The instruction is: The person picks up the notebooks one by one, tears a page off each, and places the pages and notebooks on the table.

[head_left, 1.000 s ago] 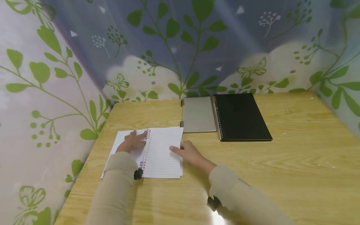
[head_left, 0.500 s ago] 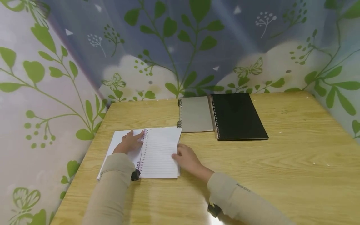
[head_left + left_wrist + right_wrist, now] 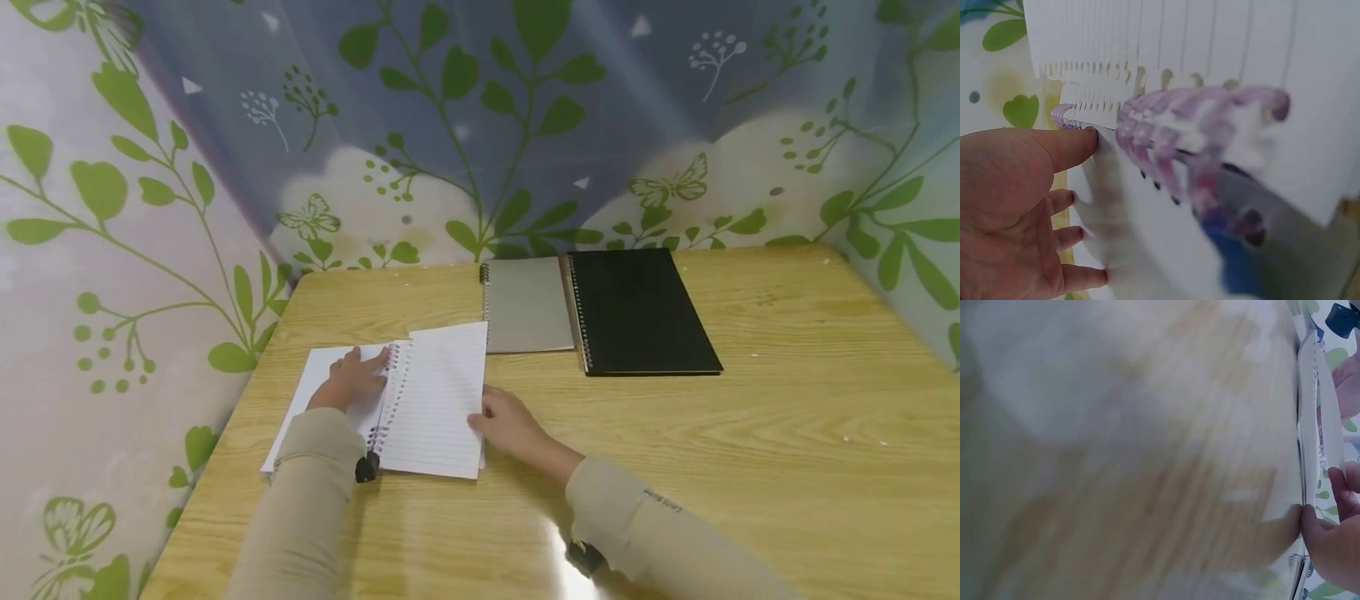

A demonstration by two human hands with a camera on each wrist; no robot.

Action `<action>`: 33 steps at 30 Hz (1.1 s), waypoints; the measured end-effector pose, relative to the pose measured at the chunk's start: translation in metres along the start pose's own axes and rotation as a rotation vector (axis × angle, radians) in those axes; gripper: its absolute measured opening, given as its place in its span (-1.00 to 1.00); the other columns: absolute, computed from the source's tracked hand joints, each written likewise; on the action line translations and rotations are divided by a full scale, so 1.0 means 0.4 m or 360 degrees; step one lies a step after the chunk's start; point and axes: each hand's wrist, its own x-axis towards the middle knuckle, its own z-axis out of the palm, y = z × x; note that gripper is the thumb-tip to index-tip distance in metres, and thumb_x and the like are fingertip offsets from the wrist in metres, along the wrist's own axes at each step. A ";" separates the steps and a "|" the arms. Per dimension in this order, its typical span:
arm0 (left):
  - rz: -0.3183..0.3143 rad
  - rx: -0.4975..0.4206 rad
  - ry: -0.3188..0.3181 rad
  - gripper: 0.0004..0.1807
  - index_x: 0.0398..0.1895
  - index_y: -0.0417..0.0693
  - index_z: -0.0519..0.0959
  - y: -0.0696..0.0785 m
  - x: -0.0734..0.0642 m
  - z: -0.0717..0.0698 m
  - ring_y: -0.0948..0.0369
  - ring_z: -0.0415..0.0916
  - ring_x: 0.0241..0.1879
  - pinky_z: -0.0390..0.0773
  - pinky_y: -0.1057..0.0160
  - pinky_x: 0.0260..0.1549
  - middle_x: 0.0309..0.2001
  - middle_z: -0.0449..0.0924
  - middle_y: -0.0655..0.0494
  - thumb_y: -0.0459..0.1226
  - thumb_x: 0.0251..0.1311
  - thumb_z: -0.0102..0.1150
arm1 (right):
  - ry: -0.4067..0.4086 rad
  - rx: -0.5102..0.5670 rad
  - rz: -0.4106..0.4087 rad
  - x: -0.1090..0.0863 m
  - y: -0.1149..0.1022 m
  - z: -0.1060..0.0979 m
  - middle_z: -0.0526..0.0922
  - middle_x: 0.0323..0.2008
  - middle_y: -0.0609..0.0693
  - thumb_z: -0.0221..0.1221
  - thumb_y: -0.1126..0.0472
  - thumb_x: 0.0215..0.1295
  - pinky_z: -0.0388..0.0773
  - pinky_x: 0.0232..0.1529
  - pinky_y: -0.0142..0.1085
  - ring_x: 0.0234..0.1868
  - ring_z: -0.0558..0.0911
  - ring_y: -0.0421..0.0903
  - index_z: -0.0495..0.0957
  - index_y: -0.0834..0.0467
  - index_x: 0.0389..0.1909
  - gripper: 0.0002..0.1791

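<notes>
An open spiral notebook [image 3: 322,375] with pale purple rings [image 3: 1166,137] lies at the table's left. My left hand [image 3: 348,382] rests on its left side with fingers spread, the thumb tip beside the rings in the left wrist view. On the right side, a lined sheet [image 3: 442,400] sits askew, its upper end shifted away from the binding. A row of punched holes along its edge stands off the rings in the left wrist view. My right hand [image 3: 516,423] pinches this sheet's right edge, thumb on top; its other fingers are partly hidden.
A grey spiral notebook [image 3: 528,304] and a larger black spiral notebook [image 3: 641,312] lie side by side at the back of the wooden table [image 3: 787,417]. A leaf-patterned wall covering [image 3: 420,208] rises behind the table and along its left side.
The lined sheet's top has come away from the rings and shifted up and right. My right hand has moved slightly down along its edge and now pinches it. The left hand stays put.
</notes>
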 end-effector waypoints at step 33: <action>-0.0031 -0.0078 0.0038 -0.39 0.45 0.04 -0.12 -0.012 0.009 0.012 -0.42 -0.37 0.33 -0.17 -0.34 0.26 0.40 -0.42 -0.42 -0.14 0.37 -0.31 | -0.0084 -0.0054 -0.0092 0.007 0.030 -0.046 0.57 -0.04 0.07 -0.02 0.24 0.33 0.47 0.01 -0.16 -0.08 0.52 -0.08 0.47 0.18 0.08 -0.67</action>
